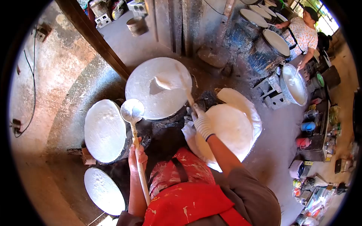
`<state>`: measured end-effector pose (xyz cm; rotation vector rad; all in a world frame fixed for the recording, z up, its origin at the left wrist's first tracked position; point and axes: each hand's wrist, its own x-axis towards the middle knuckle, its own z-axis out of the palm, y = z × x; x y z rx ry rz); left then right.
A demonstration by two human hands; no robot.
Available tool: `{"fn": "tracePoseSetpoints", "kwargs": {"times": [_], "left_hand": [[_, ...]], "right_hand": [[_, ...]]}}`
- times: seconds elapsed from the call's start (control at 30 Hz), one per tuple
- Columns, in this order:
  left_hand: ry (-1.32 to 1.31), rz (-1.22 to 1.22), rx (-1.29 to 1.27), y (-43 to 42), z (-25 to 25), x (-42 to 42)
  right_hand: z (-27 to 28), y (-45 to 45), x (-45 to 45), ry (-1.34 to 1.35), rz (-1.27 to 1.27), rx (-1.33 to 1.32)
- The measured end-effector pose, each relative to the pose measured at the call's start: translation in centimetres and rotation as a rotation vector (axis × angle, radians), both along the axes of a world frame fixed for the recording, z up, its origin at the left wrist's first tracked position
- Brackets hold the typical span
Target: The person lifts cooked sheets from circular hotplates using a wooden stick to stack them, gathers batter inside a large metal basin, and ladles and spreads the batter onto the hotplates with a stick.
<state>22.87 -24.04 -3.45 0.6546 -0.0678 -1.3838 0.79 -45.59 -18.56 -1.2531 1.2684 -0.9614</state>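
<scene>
My left hand (pixel 137 154) is wrapped round the long handle of a ladle (pixel 133 128), whose bowl has white residue in it. My right hand (pixel 200 121), in a pale striped glove, grips a wooden stick (pixel 184 83), blurred by motion. The stick reaches over a large round griddle (pixel 139 75) coated with a thin white sheet. Near the middle of it, a lifted or folded flap of the sheet (pixel 163 83) lies beside a bare darker patch. Under my right forearm, a stack of pale round flatbreads (pixel 228 130) rests on white cloth (pixel 257 130).
Two more white-coated griddles (pixel 105 132) (pixel 103 191) stand at the left. A wooden post (pixel 94 39) slants behind them. At the upper right, a co-worker (pixel 303 34) stirs a basin (pixel 288 84) beside concrete blocks (pixel 266 87) and large drums (pixel 260 56). Shelves with containers (pixel 308 126) line the right side.
</scene>
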Motion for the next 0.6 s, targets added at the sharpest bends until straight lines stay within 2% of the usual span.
{"fn": "tracePoseSetpoints", "kwargs": {"times": [0.03,0.07,0.1,0.13,0.17,0.2,0.27,0.3,0.33,0.37,0.43,0.47,0.5,0.57,0.6], "left_hand": [[0.004,0.001,-0.002,-0.3,-0.1,-0.2],[0.043,0.011,0.007,-0.4,-0.1,-0.5],[0.078,0.022,0.014,-0.3,0.0,-0.6],[0.100,0.027,0.026,-0.4,0.0,-0.8],[0.077,0.002,0.012,-0.4,-0.6,-0.5],[0.042,0.004,0.031,-0.5,-0.2,-0.5],[0.011,0.011,0.057,-0.6,0.2,-0.8],[0.021,0.022,0.045,-0.5,0.3,-1.0],[0.029,0.031,0.035,-0.4,0.4,-1.0],[0.028,0.035,0.037,-0.4,0.3,-1.0],[0.006,0.048,0.061,-0.4,0.3,-1.1],[0.005,0.051,0.063,-0.4,0.3,-1.1],[0.007,0.059,0.066,-0.5,0.4,-1.2],[0.013,0.072,0.073,-0.6,0.6,-1.3],[0.004,0.074,0.063,-0.7,0.6,-1.3]], "right_hand": [[0.5,0.8,0.8,0.079,0.010,-0.188],[1.0,2.4,1.0,0.245,0.084,-0.075],[6.0,4.3,1.8,0.416,0.180,0.027],[3.6,3.9,3.3,0.221,0.157,0.108],[1.6,4.1,2.8,0.385,0.235,-0.172],[3.2,4.4,2.7,0.561,0.254,-0.466],[-0.3,2.7,2.9,-0.032,-0.021,-0.089],[0.6,2.4,2.7,-0.231,-0.134,-0.147],[1.2,1.7,2.0,0.174,-0.007,-0.446],[1.6,1.9,2.2,0.172,-0.003,-0.444],[3.8,2.7,3.3,0.426,0.270,-0.473],[5.7,2.7,3.7,0.412,0.392,-0.095],[5.2,2.8,3.1,0.412,0.394,-0.092],[3.1,3.0,1.5,0.384,0.307,-0.440],[2.4,2.8,1.9,-0.024,0.084,-0.398]]}}
